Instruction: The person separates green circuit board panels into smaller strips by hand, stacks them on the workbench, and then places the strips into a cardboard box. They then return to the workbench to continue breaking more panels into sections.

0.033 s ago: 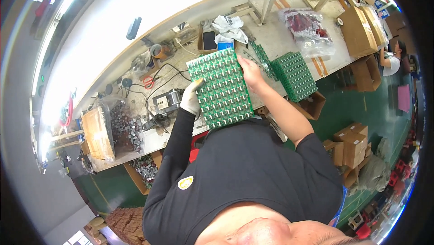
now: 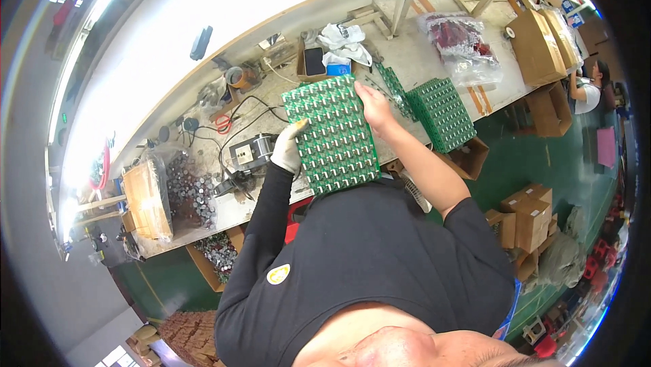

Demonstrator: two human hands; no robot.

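A green circuit board panel (image 2: 333,138), covered in rows of small silvery parts, is held up in front of my body, above the bench edge. My left hand (image 2: 288,146), in a white glove, is closed on its left edge with the thumb on the face. Bare, my right hand (image 2: 375,106) presses along the upper right edge, its fingers partly hidden behind the panel. Whether one panel or several lie together there, I cannot tell. To the right, a stack of similar green panels (image 2: 444,113) sits at the bench edge.
Left of the panel are a small black-and-silver device (image 2: 251,153), cables, red-handled scissors (image 2: 222,123) and a heap of small round parts (image 2: 190,187). Behind it lies a phone (image 2: 314,61). Farther right are a plastic bag of red parts (image 2: 461,45), cardboard boxes (image 2: 539,48) and another person (image 2: 588,92).
The panel has shifted very slightly to the right and tilted a little, with both hands still on it. Nothing else visibly differs.
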